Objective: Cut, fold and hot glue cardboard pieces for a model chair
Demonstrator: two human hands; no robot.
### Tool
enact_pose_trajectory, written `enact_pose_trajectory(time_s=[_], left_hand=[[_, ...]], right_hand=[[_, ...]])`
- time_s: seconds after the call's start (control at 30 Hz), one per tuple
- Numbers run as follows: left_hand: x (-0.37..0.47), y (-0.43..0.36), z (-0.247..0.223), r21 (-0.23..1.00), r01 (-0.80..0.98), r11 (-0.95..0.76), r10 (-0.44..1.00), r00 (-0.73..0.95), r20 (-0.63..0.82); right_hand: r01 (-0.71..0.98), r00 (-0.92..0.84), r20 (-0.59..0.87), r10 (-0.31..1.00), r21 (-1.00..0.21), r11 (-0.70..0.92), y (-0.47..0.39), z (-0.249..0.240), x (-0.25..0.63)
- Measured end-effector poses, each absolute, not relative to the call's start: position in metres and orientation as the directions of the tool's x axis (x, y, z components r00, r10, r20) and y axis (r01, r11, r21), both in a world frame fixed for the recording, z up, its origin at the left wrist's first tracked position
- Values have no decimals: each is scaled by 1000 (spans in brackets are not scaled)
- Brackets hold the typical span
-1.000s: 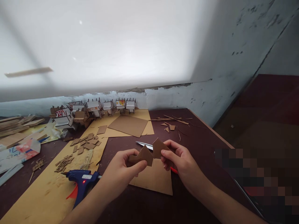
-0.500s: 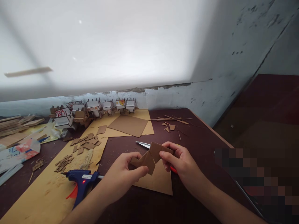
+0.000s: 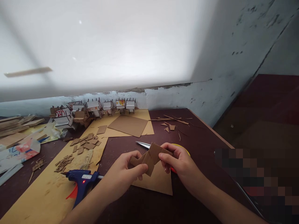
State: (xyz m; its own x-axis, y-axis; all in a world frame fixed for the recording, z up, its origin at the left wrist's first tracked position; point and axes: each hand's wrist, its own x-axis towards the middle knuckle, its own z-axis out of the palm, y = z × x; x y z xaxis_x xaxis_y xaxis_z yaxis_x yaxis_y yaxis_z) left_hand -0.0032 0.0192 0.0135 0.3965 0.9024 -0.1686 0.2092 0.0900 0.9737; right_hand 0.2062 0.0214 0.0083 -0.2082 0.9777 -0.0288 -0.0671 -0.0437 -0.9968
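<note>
My left hand (image 3: 126, 172) pinches a small brown cardboard piece (image 3: 146, 162) between thumb and fingers. In my right hand (image 3: 178, 158) is a second small cardboard piece (image 3: 155, 153), and the two pieces meet along their edges in front of me. Whether they are joined or only touching, I cannot tell. Below my hands lies a larger cardboard sheet (image 3: 156, 187). A pair of scissors (image 3: 143, 144) rests on the table behind, its blade tip pointing left and its yellow and red handle partly hidden by my right hand.
A blue glue gun (image 3: 81, 177), its red light on, stands left of my left forearm. Cardboard offcuts (image 3: 88, 143) lie on yellow board (image 3: 77, 152). Several miniature chairs (image 3: 93, 107) line the wall. A flat cardboard sheet (image 3: 128, 125) and scraps (image 3: 172, 127) lie farther back.
The slit between the two cardboard pieces has closed as my hands brought them together. My right hand has shifted slightly, showing more of the yellow scissor handle.
</note>
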Motion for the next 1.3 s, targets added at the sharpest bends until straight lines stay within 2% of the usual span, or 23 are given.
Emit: enact_pose_trajectory(time_s=[0.3,0.57,0.8,1.03,1.3], left_hand=[[0,16,13,982,107,157,895,406,-188],[0,16,18,993,57,101,854,507,-116],[-2,22,12,997,76,17,880,471,-51],[-2,23,15,997,75,12,903,427,-43],[-3,21,15,994,114,1,916,399,-46]], right_hand=[[-106,-170,-38,985,-993,-57,22,11,208],[-107,-122,-3,993,-994,-16,21,7,207],[-76,-251,1,968,-997,-19,22,6,208],[-8,-373,-11,928,-1000,-15,22,4,207],[-21,-404,-51,913,-998,-65,21,-1,205]])
